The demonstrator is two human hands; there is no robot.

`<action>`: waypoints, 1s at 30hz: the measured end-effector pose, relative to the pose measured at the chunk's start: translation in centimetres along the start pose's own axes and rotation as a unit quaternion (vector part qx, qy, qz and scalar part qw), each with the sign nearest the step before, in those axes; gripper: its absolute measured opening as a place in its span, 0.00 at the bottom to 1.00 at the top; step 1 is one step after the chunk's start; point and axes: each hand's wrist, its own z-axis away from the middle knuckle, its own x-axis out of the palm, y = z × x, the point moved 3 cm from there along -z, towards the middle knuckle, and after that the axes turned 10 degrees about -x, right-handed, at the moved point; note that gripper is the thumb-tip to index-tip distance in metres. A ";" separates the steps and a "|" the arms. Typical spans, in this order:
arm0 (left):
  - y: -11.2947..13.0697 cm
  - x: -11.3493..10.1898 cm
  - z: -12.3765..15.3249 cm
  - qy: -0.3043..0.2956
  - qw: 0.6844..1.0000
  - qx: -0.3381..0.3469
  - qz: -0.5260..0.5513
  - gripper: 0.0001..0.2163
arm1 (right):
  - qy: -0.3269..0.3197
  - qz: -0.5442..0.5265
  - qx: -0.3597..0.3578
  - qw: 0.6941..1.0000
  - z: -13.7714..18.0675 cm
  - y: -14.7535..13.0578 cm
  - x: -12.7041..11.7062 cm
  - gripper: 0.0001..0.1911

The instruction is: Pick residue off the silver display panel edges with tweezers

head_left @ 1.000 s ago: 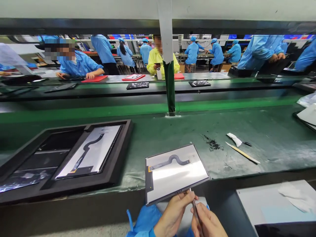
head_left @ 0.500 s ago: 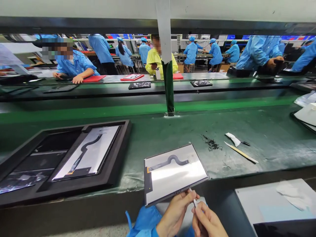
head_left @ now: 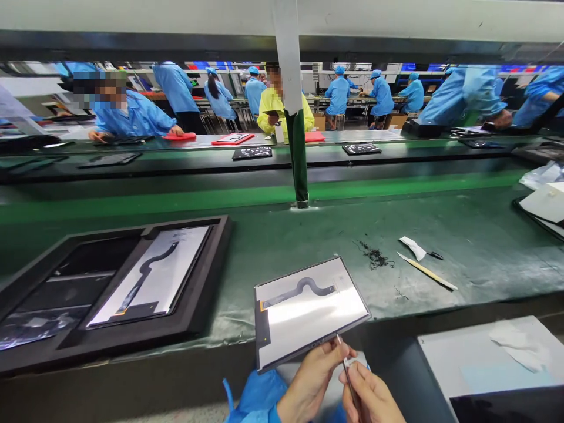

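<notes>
My left hand (head_left: 314, 373) grips a display panel (head_left: 308, 320) by its near edge, tilted over the table's front edge. The panel has a silvery back, a dark frame and a curved black ribbon cable. In my right hand (head_left: 368, 390) is a slim tool with a silvery tip and a dark shaft (head_left: 351, 382), pinched between the fingers; I cannot make out its exact kind. Its tip points at the panel's near edge, close to my left thumb; whether they touch cannot be seen. Part of the shaft is hidden by my fingers.
A black foam tray (head_left: 207, 294) at left holds another display panel (head_left: 154, 276). On the green table (head_left: 264, 235) lie dark scraps (head_left: 374, 257), a yellow-handled blade (head_left: 427, 271) and a paper-wrapped tool (head_left: 414, 248). A post (head_left: 298, 158) rises behind. Co-workers sit beyond the conveyor.
The tool in my right hand has turned, and its dark shaft now shows below my fingers. The panel stays in my left hand. Across the line, a co-worker's red item has shifted.
</notes>
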 end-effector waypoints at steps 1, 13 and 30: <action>0.1 0.0 0.2 -0.005 1.000 -0.001 -0.002 0.24 | -0.004 -0.004 0.002 1.000 -0.1 0.1 0.0 0.31; 0.0 0.3 -0.2 0.020 1.000 0.000 0.013 0.23 | -0.030 0.002 -0.015 0.999 -0.4 0.7 -0.6 0.31; 0.4 0.4 0.9 -0.007 0.995 0.034 -0.091 0.27 | -0.035 -0.004 -0.020 0.999 0.0 -0.9 -0.8 0.31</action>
